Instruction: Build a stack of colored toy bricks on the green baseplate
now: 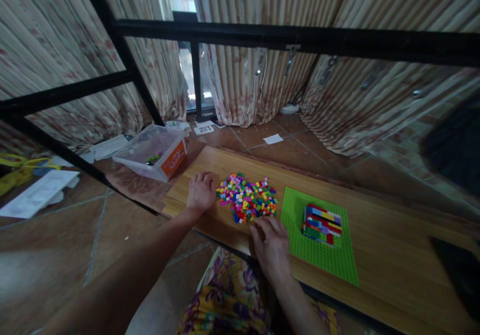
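Observation:
A loose pile of small multicoloured toy building bricks (249, 197) lies on a wooden table. My left hand (201, 191) rests on the tabletop just left of the pile, palm down, its fingers lightly bent and holding nothing visible. At the pile's near edge is my right hand (272, 245), with curved fingers reaching the bricks and the thumb a little apart from them; no brick shows in its grasp. To its right lies a green studded baseplate (322, 260). On that plate sits a built block of striped, many-coloured bricks (322, 224).
The long wooden table (386, 245) has a dark flat object (455, 270) at its right end. Beyond its left end, a clear plastic bin (150, 147) with an orange label holds a few green pieces. Black metal bars (240, 29) cross in front of the curtains.

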### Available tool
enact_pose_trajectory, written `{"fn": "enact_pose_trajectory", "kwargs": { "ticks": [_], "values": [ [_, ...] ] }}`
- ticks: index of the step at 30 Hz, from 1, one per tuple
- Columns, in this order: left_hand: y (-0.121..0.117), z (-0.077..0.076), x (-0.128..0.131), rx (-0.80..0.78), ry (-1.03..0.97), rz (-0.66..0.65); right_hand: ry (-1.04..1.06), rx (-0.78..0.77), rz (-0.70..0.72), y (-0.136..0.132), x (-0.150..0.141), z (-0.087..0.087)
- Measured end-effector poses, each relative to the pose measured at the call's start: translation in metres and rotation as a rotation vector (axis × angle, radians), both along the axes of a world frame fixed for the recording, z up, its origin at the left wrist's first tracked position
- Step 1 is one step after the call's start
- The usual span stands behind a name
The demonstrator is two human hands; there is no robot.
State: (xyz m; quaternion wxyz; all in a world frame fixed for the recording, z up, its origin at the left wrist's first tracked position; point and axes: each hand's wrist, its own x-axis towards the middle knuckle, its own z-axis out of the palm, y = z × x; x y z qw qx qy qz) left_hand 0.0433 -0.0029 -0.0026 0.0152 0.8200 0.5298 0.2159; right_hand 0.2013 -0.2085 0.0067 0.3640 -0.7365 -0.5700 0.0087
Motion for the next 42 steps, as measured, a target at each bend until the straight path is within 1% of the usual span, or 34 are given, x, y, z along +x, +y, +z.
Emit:
{"fn": "enact_pose_trajectory", "kwargs": {
  "ticks": [3,6,11,15,17,19,24,26,28,30,32,34,38,42],
  "values": [
    [-0.001,0.000,0.000,0.003,-0.005,-0.010,-0.093,-0.035,-0.004,0.013,-0.003,0.000],
    [-0.001,-0.001,0.000,0.000,-0.010,-0.007,-0.121,-0.054,-0.013,0.020,-0.004,-0.004],
    [-0.002,0.000,0.000,-0.003,-0.004,0.001,-0.088,-0.049,0.009,0.023,0.003,-0.012],
    [-0.002,0.001,0.000,-0.001,0.001,0.010,0.000,-0.029,0.023,0.022,0.007,-0.010],
    [-0.002,0.001,0.000,-0.001,-0.002,0.006,0.109,0.005,0.007,0.021,0.008,-0.007],
    [-0.001,0.001,0.000,-0.002,-0.005,0.003,0.297,0.035,-0.016,0.019,0.009,-0.004],
    [0.001,0.000,-0.001,0.012,0.004,0.004,0.940,0.102,-0.136,0.009,0.015,0.006],
    [0.001,0.000,-0.001,0.024,0.003,0.002,1.155,0.140,-0.176,0.003,0.018,0.012],
    [0.002,-0.001,-0.002,0.036,-0.005,-0.011,1.308,0.162,-0.194,-0.006,0.021,0.018],
    [0.004,-0.003,-0.003,0.053,-0.015,-0.027,1.387,0.165,-0.219,-0.017,0.025,0.023],
    [0.006,-0.005,-0.004,0.074,-0.022,-0.036,1.402,0.162,-0.261,-0.030,0.031,0.024],
    [0.009,-0.006,-0.005,0.090,-0.022,-0.039,1.358,0.162,-0.323,-0.044,0.041,0.023],
    [0.011,-0.007,-0.007,0.104,-0.009,-0.064,1.137,0.173,-0.451,-0.070,0.074,0.019],
    [0.012,-0.005,-0.007,0.116,0.011,-0.062,0.951,0.233,-0.560,-0.084,0.108,0.021]
  ]
}}
